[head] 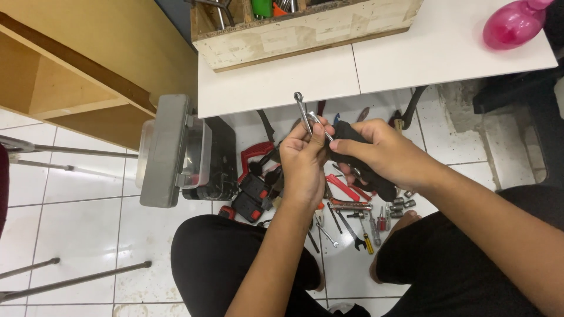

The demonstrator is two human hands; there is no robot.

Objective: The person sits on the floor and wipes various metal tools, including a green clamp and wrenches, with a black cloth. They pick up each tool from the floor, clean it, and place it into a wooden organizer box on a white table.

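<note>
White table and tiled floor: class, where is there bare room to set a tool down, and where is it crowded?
Free: the white table between the wooden crate and pink bottle; floor tiles left of the grey case. Crowded: the tool pile under both hands.

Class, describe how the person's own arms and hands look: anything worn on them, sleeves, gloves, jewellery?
Both forearms are bare, with no sleeves in view. The left hand and right hand wear no gloves, and no rings, watch or bracelets show.
</note>
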